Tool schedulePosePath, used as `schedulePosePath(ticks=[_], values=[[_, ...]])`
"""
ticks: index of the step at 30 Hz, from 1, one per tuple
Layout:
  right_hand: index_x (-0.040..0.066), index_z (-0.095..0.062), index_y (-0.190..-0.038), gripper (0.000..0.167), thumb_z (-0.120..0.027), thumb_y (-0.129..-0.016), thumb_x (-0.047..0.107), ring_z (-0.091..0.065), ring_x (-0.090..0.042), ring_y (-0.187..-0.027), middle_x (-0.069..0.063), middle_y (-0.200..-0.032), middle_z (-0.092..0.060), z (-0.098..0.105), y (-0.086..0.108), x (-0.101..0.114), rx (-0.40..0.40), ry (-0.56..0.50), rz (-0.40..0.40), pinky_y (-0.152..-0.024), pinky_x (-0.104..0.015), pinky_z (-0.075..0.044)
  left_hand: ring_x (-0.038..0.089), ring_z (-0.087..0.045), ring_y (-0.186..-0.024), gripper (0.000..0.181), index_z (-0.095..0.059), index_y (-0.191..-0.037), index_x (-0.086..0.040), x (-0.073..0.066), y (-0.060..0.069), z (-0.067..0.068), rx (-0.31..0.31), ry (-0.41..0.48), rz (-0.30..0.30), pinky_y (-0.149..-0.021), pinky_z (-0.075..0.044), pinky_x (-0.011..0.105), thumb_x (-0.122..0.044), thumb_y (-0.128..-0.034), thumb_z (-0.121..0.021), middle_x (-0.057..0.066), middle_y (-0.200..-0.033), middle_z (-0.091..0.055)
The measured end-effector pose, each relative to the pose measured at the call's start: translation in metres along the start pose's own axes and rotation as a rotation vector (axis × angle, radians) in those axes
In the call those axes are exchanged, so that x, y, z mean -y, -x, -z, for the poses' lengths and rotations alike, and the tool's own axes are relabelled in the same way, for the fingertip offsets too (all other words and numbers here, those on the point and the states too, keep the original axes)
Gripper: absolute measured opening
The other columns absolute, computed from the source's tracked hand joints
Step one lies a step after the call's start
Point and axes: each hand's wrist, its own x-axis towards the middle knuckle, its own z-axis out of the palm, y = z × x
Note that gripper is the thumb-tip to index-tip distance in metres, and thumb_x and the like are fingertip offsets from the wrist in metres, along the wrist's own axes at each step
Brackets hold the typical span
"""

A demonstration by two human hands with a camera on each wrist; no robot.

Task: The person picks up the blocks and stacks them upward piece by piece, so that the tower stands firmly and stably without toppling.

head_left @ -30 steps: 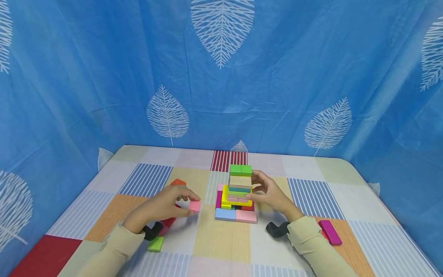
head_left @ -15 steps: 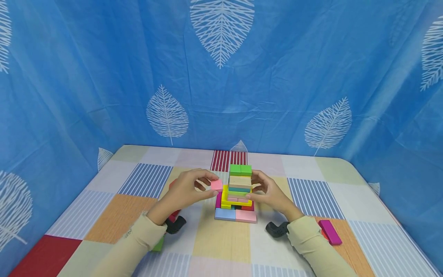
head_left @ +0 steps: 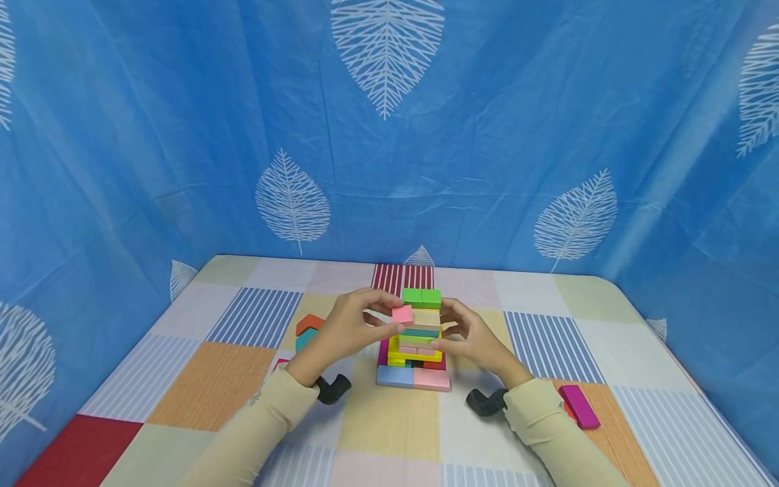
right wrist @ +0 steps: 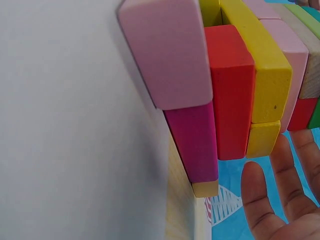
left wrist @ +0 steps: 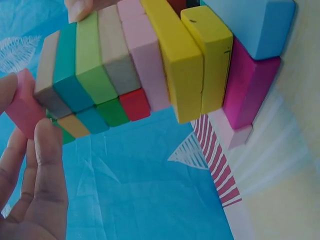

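A tower of coloured wooden blocks (head_left: 427, 318) stands at the middle of the table, two green blocks (head_left: 422, 297) on top. My left hand (head_left: 358, 323) pinches a small pink block (head_left: 402, 314) between thumb and fingers, at the tower's upper front left. In the left wrist view that pink block (left wrist: 26, 104) is close beside a wood-coloured block (left wrist: 49, 85); I cannot tell if they touch. My right hand (head_left: 477, 339) holds the tower's right side, thumb in front and fingers behind. Several fingers (right wrist: 286, 175) show behind the tower in the right wrist view.
Left of the tower lie an orange block (head_left: 309, 323) and a teal block (head_left: 305, 338), partly behind the left arm. A magenta block (head_left: 580, 406) lies by the right sleeve, over a red one. Blue curtain (head_left: 475, 135) hangs behind the patterned tablecloth (head_left: 389, 433).
My left hand has carried the pink block from the left of the tower up and right to its upper front. My right hand has kept its place on the tower.
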Motion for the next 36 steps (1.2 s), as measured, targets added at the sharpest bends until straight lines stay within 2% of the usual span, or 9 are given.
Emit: schedulePosePath(ticks=[9,13,19,24,26,28,31,36], values=[[-0.007,-0.050,-0.150,0.069,-0.083,-0.091,0.007,-0.063,-0.025,-0.114,-0.023,-0.129,-0.065,0.000,0.000,0.002,0.001,-0.003,0.002,-0.098,-0.038,-0.057,0.025,-0.077,-0.099,0.049,-0.068,-0.129,-0.001,-0.003,-0.004,-0.008,-0.081,0.048,0.095,-0.087,-0.063,0.032,-0.010,-0.0872,-0.092,0.010,-0.109,-0.076],[-0.007,-0.050,-0.150,0.069,-0.083,-0.091,0.007,-0.063,-0.023,-0.113,-0.023,-0.129,-0.065,0.001,0.000,0.002,0.002,-0.010,0.008,-0.098,-0.038,-0.057,0.024,-0.077,-0.097,0.050,-0.068,-0.127,-0.001,-0.001,-0.006,-0.011,-0.104,0.042,0.092,-0.085,-0.063,0.032,-0.011,-0.0860,-0.093,0.008,-0.106,-0.076],[-0.007,-0.050,-0.151,0.069,-0.083,-0.091,0.008,-0.063,-0.027,-0.113,-0.023,-0.129,-0.065,0.001,0.000,0.001,0.002,0.000,0.009,-0.098,-0.039,-0.057,0.026,-0.076,-0.098,0.043,-0.068,-0.121,-0.004,-0.001,-0.008,-0.014,-0.117,0.024,0.078,-0.086,-0.064,0.034,-0.012,-0.0864,-0.093,0.008,-0.105,-0.076],[-0.006,-0.050,-0.151,0.069,-0.082,-0.091,0.007,-0.063,-0.029,-0.114,-0.023,-0.130,-0.065,0.000,0.000,0.000,0.004,0.003,0.007,-0.098,-0.039,-0.057,0.026,-0.075,-0.100,0.042,-0.069,-0.120,-0.006,0.000,-0.005,-0.011,-0.107,0.004,0.072,-0.085,-0.063,0.033,-0.016,-0.0871,-0.093,0.006,-0.106,-0.075],[-0.006,-0.051,-0.151,0.069,-0.082,-0.091,0.008,-0.062,-0.028,-0.114,-0.022,-0.130,-0.065,-0.001,0.000,0.000,0.004,0.002,0.006,-0.098,-0.039,-0.057,0.025,-0.074,-0.099,0.040,-0.070,-0.121,-0.005,0.002,-0.002,-0.005,-0.079,-0.018,0.054,-0.084,-0.063,0.032,-0.018,-0.0896,-0.091,0.007,-0.107,-0.075],[-0.006,-0.051,-0.150,0.069,-0.083,-0.091,0.008,-0.062,-0.027,-0.115,-0.021,-0.130,-0.065,-0.001,-0.001,0.000,0.004,-0.001,0.005,-0.098,-0.039,-0.057,0.023,-0.073,-0.098,0.037,-0.071,-0.123,-0.004,0.004,0.003,0.003,-0.027,-0.046,0.030,-0.083,-0.062,0.032,-0.019,-0.0928,-0.088,0.007,-0.108,-0.075],[-0.006,-0.051,-0.151,0.070,-0.083,-0.090,0.009,-0.063,-0.027,-0.115,-0.021,-0.130,-0.065,-0.001,0.000,-0.001,0.006,-0.004,0.007,-0.097,-0.039,-0.057,0.018,-0.071,-0.097,0.030,-0.074,-0.124,-0.005,0.011,0.013,0.018,0.101,-0.075,0.008,-0.081,-0.059,0.032,-0.019,-0.0980,-0.082,0.008,-0.110,-0.075],[-0.005,-0.051,-0.150,0.070,-0.084,-0.090,0.010,-0.063,-0.028,-0.112,-0.022,-0.130,-0.066,0.000,0.000,-0.001,0.001,0.002,0.007,-0.097,-0.034,-0.057,0.014,-0.069,-0.098,0.023,-0.075,-0.122,-0.005,0.023,0.036,0.044,0.312,-0.058,0.029,-0.085,-0.058,0.032,-0.017,-0.1030,-0.075,0.009,-0.114,-0.076]])
